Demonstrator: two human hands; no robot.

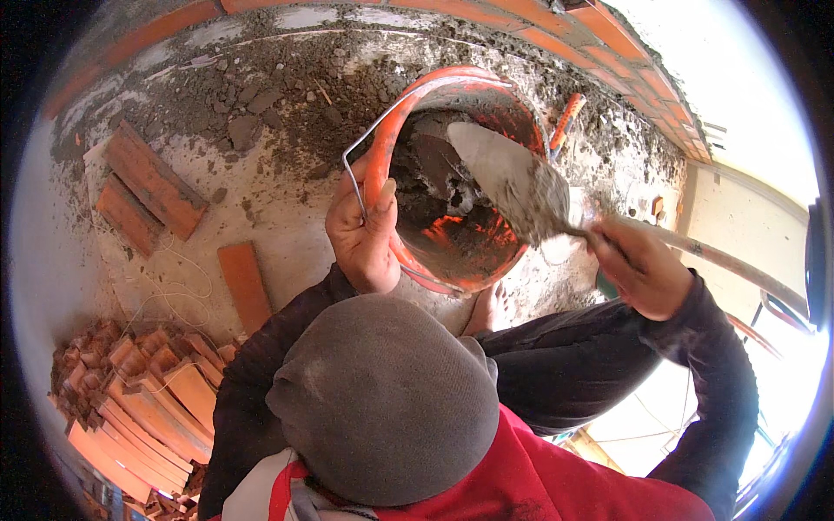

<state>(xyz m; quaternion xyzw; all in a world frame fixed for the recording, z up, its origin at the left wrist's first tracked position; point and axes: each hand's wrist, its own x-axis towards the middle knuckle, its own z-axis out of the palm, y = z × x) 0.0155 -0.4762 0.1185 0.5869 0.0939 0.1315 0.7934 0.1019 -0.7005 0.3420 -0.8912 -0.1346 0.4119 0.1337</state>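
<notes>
An orange plastic bucket (385,174) with a wire handle is tilted over the littered floor, grey mortar (426,161) smeared and lumped inside. Its left rim is gripped by my left hand (365,243), thumb up on the edge. My right hand (638,269) is closed round the handle of a trowel (512,182), whose mortar-coated blade lies over the bucket's mouth, partly hiding the inside. A bare foot (486,313) shows just below the bucket.
A brick wall (556,43) curves along the top, with mortar debris (261,104) beneath. Loose bricks (243,282) lie left; many more are stacked (152,395) lower left. A long pole (730,260) slants at right. A grey-capped head (382,399) fills the lower middle.
</notes>
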